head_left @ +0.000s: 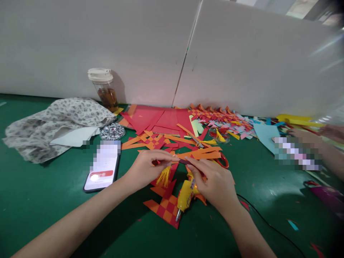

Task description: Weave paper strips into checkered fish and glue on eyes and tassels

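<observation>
Fingertips nearly together, our left hand (152,164) and right hand (215,181) pinch a thin dark-red strip (184,162) at centre; we should keep it steady, clear of the yellow plastic glue gun (184,196) at six o'clock.

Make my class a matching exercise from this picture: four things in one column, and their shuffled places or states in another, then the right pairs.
1. glue gun
2. phone
3. cup
4. nearest tassel

A. standing by the wall
B. below the left hand
C. beside the right hand
D. lying flat, screen lit

Pairs: 1-C, 2-D, 3-A, 4-B
</observation>
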A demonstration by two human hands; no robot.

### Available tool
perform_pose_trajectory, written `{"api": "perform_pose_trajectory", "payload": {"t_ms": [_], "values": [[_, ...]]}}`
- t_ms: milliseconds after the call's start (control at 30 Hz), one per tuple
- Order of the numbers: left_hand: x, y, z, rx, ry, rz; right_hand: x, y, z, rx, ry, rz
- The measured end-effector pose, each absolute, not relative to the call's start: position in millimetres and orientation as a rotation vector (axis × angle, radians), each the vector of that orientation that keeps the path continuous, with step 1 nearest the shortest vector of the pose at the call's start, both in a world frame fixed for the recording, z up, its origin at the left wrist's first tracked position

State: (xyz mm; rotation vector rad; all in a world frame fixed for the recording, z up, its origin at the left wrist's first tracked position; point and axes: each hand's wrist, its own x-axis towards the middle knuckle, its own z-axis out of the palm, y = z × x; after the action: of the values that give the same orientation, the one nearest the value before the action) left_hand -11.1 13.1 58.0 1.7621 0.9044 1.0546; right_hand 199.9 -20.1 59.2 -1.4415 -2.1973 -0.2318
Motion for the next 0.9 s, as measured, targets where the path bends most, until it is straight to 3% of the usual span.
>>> {"api": "perform_pose_trajectory", "payload": {"t_ms": [300, 500, 667, 900], "values": [[-10.3, 7.0, 61.5, 1.719, 0.861, 1.194, 198.5, -20.7, 58.0, -1.366, -2.128, -0.301], [-4.6, 10.2, 58.1, 1.348, 0.909, 1.224, 195.1, -22.5, 58.8, -1.35, -2.096, -0.346], [-2.8, 15.3, 61.0, 1.113, 0.928, 1.083, 190.6, -23.7, 57.1, -1.378, -2.115, -0.297], [-11.3, 18.6, 64.3, 1.338, 0.981, 0.854, 188.3, -26.0, 56.2, -1.438, -2.163, -0.235]]}}
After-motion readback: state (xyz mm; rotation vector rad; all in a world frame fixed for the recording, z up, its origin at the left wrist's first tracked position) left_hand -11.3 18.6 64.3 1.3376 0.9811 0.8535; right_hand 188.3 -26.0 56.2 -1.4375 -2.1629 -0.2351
